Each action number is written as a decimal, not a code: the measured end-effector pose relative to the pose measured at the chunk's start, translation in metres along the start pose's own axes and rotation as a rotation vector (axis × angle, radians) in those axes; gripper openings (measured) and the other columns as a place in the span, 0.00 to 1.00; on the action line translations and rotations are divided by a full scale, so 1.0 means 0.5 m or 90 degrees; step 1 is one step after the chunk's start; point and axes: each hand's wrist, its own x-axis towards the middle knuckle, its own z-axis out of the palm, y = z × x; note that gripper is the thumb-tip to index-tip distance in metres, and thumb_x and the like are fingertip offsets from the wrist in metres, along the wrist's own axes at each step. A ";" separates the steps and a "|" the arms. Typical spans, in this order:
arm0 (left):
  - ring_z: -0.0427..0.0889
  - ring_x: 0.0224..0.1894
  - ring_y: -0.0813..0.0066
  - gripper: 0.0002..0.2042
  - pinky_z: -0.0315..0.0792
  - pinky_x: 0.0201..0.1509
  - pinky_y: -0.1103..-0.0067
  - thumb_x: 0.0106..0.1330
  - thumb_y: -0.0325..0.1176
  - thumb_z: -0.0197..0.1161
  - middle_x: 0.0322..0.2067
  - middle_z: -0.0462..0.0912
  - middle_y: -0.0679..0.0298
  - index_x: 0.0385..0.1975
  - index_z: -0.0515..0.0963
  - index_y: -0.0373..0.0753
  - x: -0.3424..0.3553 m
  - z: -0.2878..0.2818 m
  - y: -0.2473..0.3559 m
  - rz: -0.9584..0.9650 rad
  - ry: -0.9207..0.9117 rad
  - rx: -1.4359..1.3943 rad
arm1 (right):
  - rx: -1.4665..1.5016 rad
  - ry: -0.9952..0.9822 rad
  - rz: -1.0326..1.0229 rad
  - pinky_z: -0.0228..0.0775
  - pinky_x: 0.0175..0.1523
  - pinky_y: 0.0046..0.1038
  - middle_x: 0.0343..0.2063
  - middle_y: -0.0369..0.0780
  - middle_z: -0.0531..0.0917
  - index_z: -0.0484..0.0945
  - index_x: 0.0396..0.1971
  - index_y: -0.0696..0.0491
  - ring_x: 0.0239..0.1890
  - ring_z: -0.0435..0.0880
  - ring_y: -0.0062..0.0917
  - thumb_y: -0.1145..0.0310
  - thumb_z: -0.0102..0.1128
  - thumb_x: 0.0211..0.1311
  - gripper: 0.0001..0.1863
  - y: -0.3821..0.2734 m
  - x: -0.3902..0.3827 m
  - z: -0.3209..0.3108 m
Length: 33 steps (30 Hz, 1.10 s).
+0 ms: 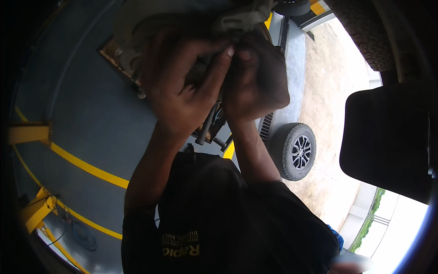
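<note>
A: What are the hands doing?

B: The left hand [180, 98] and right hand [248, 91] meet thumb to thumb, fingers curled in. Whether they pinch anything small I can't tell, since the fingers hide the spot and it is dark

A: And the part they are at?

B: The grey metal part [242, 20] is at the top of the view, just beyond the fingertips. I can't make out whether they touch it

A: What could go wrong?

B: If something small is between those fingers, a slip could drop it. Both hands are raised, and the shade would make poor aim or a crooked fit easy to miss

A: Where might it land?

B: Perhaps near the dark bar [206, 130] seen past the wrists, where it could be hard to find, or on the grey floor [91, 128]

A: Is the loose wheel [299, 153] a worry?

B: Less so; it is well apart from the hands, though a careless step back might meet it
</note>
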 end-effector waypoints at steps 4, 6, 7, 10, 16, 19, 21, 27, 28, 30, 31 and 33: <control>0.80 0.41 0.66 0.10 0.72 0.45 0.70 0.53 0.28 0.78 0.35 0.84 0.67 0.34 0.86 0.46 -0.015 0.003 -0.004 0.015 -0.001 0.048 | 0.062 -0.009 0.048 0.80 0.50 0.31 0.37 0.48 0.89 0.84 0.39 0.68 0.41 0.89 0.31 0.75 0.62 0.72 0.10 -0.003 -0.003 -0.002; 0.80 0.42 0.67 0.10 0.71 0.45 0.71 0.53 0.28 0.78 0.35 0.84 0.68 0.35 0.86 0.46 -0.019 0.002 0.000 0.009 -0.006 0.054 | 0.065 -0.002 0.024 0.80 0.51 0.32 0.38 0.49 0.89 0.84 0.39 0.69 0.41 0.89 0.33 0.75 0.61 0.72 0.10 0.002 -0.006 0.000; 0.80 0.42 0.67 0.11 0.71 0.45 0.71 0.53 0.29 0.78 0.35 0.84 0.68 0.35 0.86 0.46 -0.019 0.002 0.002 0.012 -0.007 0.055 | 0.068 0.000 0.015 0.80 0.51 0.32 0.38 0.49 0.89 0.83 0.39 0.69 0.42 0.89 0.33 0.76 0.60 0.73 0.10 0.004 -0.006 0.001; 0.80 0.42 0.68 0.11 0.71 0.45 0.71 0.53 0.29 0.78 0.35 0.84 0.68 0.35 0.87 0.47 -0.018 0.001 0.005 0.023 -0.010 0.058 | 0.083 0.007 -0.010 0.79 0.53 0.34 0.39 0.50 0.88 0.82 0.40 0.70 0.43 0.89 0.35 0.76 0.58 0.74 0.10 0.008 -0.006 0.006; 0.80 0.43 0.67 0.11 0.71 0.45 0.70 0.53 0.29 0.79 0.37 0.84 0.66 0.35 0.87 0.47 -0.024 0.004 0.007 0.024 -0.003 0.064 | 0.115 -0.017 -0.023 0.78 0.54 0.36 0.38 0.51 0.87 0.81 0.40 0.71 0.43 0.87 0.36 0.77 0.56 0.75 0.10 0.013 -0.006 0.002; 0.80 0.43 0.67 0.11 0.71 0.44 0.70 0.53 0.30 0.79 0.38 0.83 0.65 0.35 0.87 0.47 -0.028 0.005 0.003 0.035 -0.009 0.079 | 0.143 0.000 -0.013 0.78 0.54 0.36 0.39 0.51 0.87 0.80 0.41 0.71 0.42 0.87 0.36 0.76 0.57 0.75 0.10 0.015 -0.007 0.006; 0.80 0.43 0.67 0.11 0.71 0.44 0.71 0.53 0.31 0.79 0.39 0.82 0.65 0.35 0.87 0.48 -0.028 0.004 0.003 0.038 -0.007 0.100 | 0.142 -0.008 -0.028 0.78 0.53 0.35 0.38 0.51 0.87 0.80 0.41 0.71 0.42 0.87 0.36 0.76 0.57 0.75 0.11 0.021 -0.006 0.006; 0.80 0.42 0.68 0.11 0.73 0.44 0.72 0.55 0.30 0.78 0.39 0.81 0.66 0.38 0.88 0.47 -0.024 0.001 0.017 0.027 -0.036 0.132 | 0.114 -0.012 -0.037 0.78 0.50 0.34 0.36 0.51 0.86 0.80 0.39 0.70 0.40 0.86 0.35 0.75 0.57 0.76 0.11 0.029 -0.004 0.005; 0.80 0.43 0.68 0.10 0.75 0.44 0.73 0.57 0.27 0.77 0.38 0.83 0.65 0.39 0.88 0.43 -0.016 -0.004 0.032 0.019 -0.060 0.143 | 0.125 -0.004 -0.038 0.78 0.50 0.34 0.35 0.51 0.86 0.80 0.39 0.70 0.39 0.86 0.35 0.75 0.57 0.76 0.11 0.032 -0.005 0.007; 0.81 0.43 0.68 0.10 0.77 0.44 0.74 0.60 0.24 0.76 0.38 0.84 0.65 0.40 0.87 0.39 -0.011 -0.008 0.036 0.019 -0.072 0.149 | 0.128 -0.002 -0.036 0.78 0.49 0.34 0.35 0.50 0.86 0.79 0.39 0.70 0.39 0.86 0.35 0.75 0.57 0.76 0.11 0.031 -0.008 0.005; 0.81 0.43 0.69 0.10 0.77 0.44 0.74 0.60 0.23 0.75 0.38 0.84 0.66 0.40 0.88 0.39 -0.014 -0.007 0.031 0.031 -0.061 0.142 | 0.123 -0.008 -0.028 0.78 0.49 0.33 0.35 0.50 0.86 0.79 0.39 0.70 0.39 0.86 0.35 0.75 0.57 0.76 0.11 0.026 -0.007 0.003; 0.81 0.43 0.69 0.10 0.77 0.44 0.74 0.60 0.23 0.75 0.38 0.84 0.65 0.40 0.88 0.39 -0.016 -0.007 0.027 0.043 -0.054 0.141 | 0.118 -0.022 -0.006 0.78 0.49 0.33 0.35 0.50 0.86 0.79 0.40 0.70 0.38 0.86 0.34 0.76 0.56 0.76 0.10 0.014 -0.006 -0.002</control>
